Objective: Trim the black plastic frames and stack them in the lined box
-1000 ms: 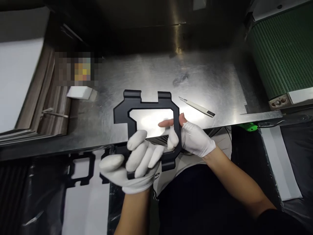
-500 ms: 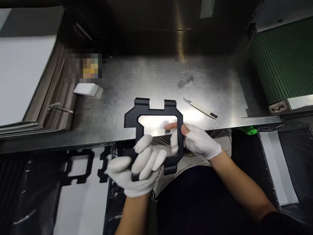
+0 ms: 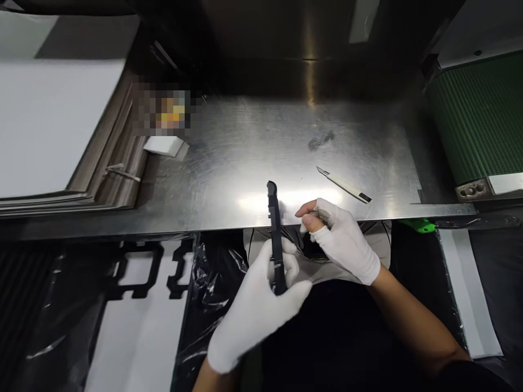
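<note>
A black plastic frame (image 3: 277, 239) stands edge-on above the front of the metal table, so its opening is hidden. My left hand (image 3: 261, 305), in a white glove, grips its lower end, with fingers on the far side. Just to the right is my right hand (image 3: 343, 239), apart from the frame. Its white glove leaves the thumb and index finger bare; these are bent with a small gap between them, and I see nothing held there. Beyond this hand, a utility knife (image 3: 345, 188) with a cream handle lies on the table, its blade out.
The metal table (image 3: 229, 147) carries a tall stack of card sheets (image 3: 81, 109) and a white block (image 3: 164, 145) at left. A green ribbed belt (image 3: 486, 114) is at right. More black frames (image 3: 153, 272) lie on white sheeting below left; a green object (image 3: 423, 225) sits right.
The black frame has turned from face-on to edge-on in my left hand. My right hand has let go of its right side and now sits apart. The view has shifted slightly.
</note>
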A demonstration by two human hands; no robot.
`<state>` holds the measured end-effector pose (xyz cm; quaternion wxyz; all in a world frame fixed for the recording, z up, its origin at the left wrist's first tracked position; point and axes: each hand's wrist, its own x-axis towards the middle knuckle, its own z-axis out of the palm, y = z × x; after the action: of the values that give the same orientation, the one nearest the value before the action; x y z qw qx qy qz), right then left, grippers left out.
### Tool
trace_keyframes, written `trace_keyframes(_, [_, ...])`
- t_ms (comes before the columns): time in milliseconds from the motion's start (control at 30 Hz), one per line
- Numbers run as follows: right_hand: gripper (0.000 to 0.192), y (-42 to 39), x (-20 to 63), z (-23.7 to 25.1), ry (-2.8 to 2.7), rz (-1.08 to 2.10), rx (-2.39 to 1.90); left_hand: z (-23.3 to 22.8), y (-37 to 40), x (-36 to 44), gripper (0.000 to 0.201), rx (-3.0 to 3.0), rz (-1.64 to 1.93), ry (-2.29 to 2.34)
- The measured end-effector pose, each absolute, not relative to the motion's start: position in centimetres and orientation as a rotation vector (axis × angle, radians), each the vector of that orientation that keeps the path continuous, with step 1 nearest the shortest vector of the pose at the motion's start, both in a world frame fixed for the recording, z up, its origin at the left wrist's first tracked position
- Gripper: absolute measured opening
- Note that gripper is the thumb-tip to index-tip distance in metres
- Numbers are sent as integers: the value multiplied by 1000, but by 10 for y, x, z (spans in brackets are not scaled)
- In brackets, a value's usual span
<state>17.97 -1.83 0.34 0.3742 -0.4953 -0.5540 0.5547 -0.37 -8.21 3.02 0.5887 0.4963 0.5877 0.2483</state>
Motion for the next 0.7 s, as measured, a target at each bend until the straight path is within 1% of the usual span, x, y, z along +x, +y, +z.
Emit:
trace_keyframes(500, [18, -23, 175, 8, -1480, 1514, -1283, 30, -74, 3, 14, 1318, 526, 1461])
trace_keyframes(567, [26, -22, 175, 9, -1486, 1627, -1239, 31, -74, 2, 14, 1358, 489, 1451])
trace_keyframes(633, [41, -22, 176, 7, -1483, 1793, -1099, 32, -76, 2, 17, 1415, 393, 1413])
trace_keyframes(700, [57, -24, 181, 0, -1437, 1939, -925, 32, -81, 2, 25, 1505, 288, 1357])
